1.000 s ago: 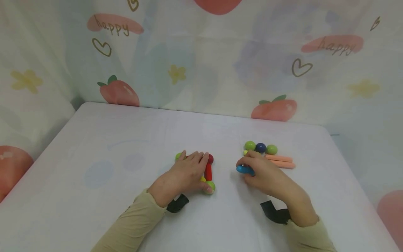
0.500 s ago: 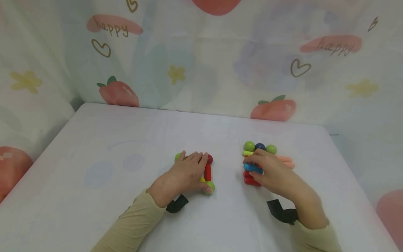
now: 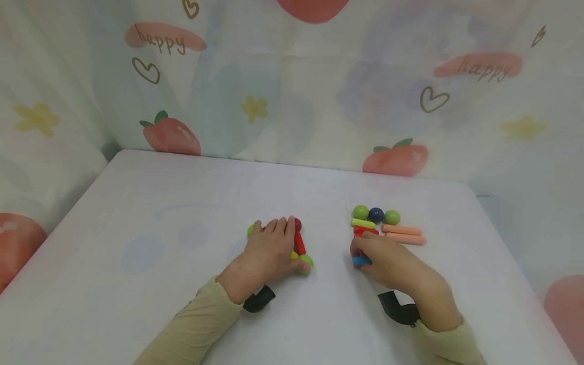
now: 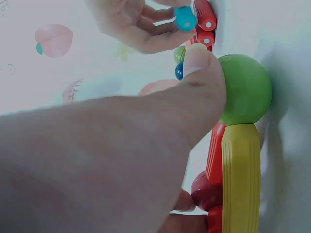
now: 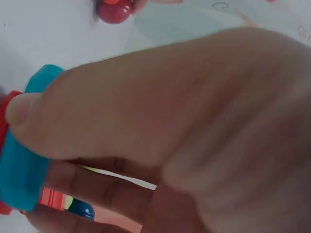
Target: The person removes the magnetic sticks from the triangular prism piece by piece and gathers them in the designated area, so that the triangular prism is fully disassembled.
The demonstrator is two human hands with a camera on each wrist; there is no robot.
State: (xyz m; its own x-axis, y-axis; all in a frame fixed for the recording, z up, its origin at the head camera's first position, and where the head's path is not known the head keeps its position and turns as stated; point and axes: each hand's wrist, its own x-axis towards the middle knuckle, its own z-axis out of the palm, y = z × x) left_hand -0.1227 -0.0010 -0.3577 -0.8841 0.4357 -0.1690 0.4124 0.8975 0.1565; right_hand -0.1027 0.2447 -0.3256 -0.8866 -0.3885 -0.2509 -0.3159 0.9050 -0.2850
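My left hand rests palm down over a joined shape of balls and rods, its fingers stretched forward. The thumb touches a green ball, from which a yellow rod and a red rod run. A dark red ball shows past the fingertips; the hand hides most of the shape. At the right, my right hand pinches a blue rod between thumb and fingers. Red rods lie close beside the blue one, partly covered by that hand.
Behind the right hand, two green balls and a dark blue ball stand in a row. A short yellow-green rod and two peach rods lie before them. A printed curtain hangs behind the white table.
My right hand, with the blue rod, moved right and then toward the front edge, beside the red rods. Under my left hand the ball-and-rod shape turned slightly, its red ball shifting left.
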